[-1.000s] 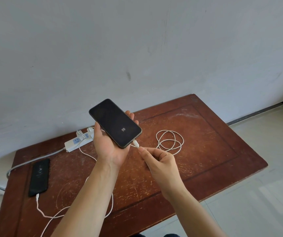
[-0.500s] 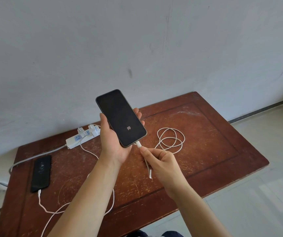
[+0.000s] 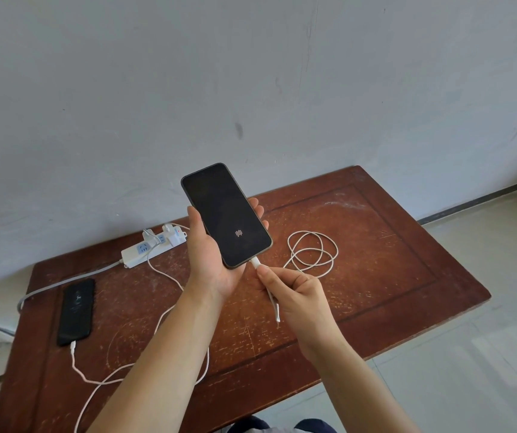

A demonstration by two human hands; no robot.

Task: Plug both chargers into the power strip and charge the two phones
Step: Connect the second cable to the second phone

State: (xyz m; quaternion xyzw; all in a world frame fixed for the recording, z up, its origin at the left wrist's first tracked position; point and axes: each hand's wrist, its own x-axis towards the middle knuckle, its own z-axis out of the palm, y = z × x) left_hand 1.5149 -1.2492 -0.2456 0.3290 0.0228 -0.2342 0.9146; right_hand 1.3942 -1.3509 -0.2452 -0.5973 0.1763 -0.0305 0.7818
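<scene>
- grey plaster wall [image 3: 251, 73] fills the upper frame; one worn reddish-brown wooden table [image 3: 391, 260] spans the lower half.
- one white power strip [image 3: 151, 248] lies at centre left of the table, with two white chargers [image 3: 171, 237] plugged in at its right end.
- two phones: one dark phone [image 3: 76, 310] flat at lower left, a white cable [image 3: 77, 365] in its bottom end.
- the second phone [image 3: 226, 214] is lifted at frame centre, gripped along its edges by the left hand [image 3: 210, 267].
- the right hand [image 3: 297, 295] pinches a white connector [image 3: 255, 263] at that phone's bottom edge.
- one coiled cable [image 3: 311, 253] rests at centre right.
</scene>
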